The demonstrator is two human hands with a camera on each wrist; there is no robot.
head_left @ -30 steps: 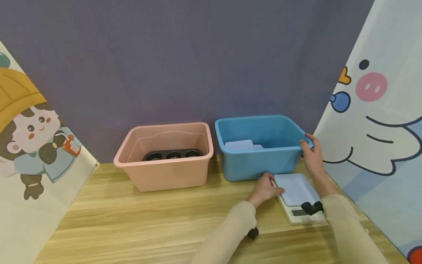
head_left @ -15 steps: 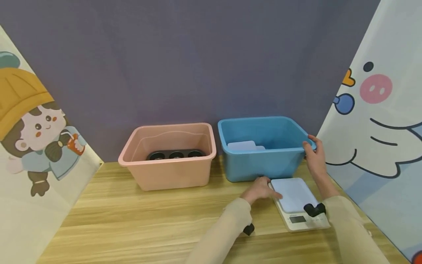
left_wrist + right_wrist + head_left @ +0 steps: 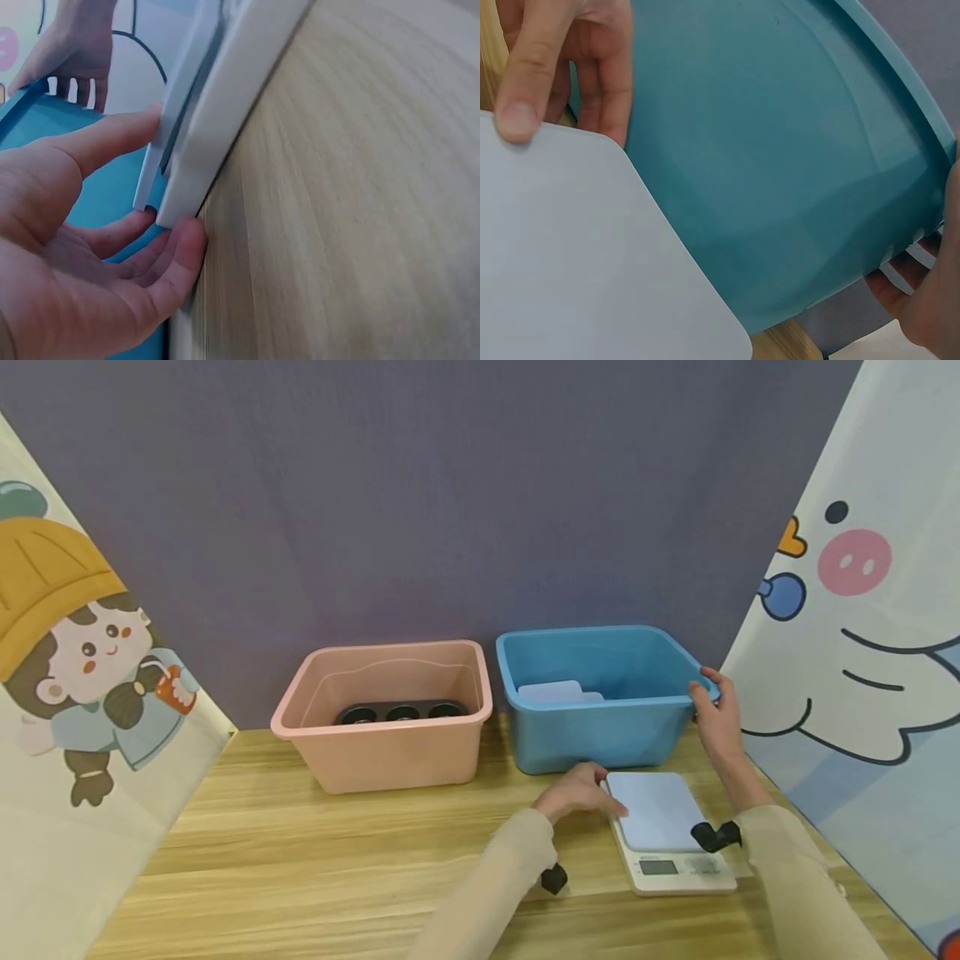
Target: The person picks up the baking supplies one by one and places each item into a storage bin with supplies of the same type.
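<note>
A white kitchen scale with a small display lies on the table in front of the blue bin. My left hand holds the scale by its far left corner. In the left wrist view the thumb touches the platform's edge, and the other fingers curl at the scale's base. My right hand grips the bin's right front corner at the rim. In the right wrist view, fingers reach under that rim. White objects lie in the bin, mostly hidden by its front wall.
Left of the blue bin stands a pink bin, a dark muffin pan inside it. Both bins stand near the dark back wall. Printed side walls bound the wooden table on the left and right.
The scale has slid to the left and toward the front with my left hand on it. My right hand has kept its grip on the blue bin's rim. The head view has shifted slightly.
</note>
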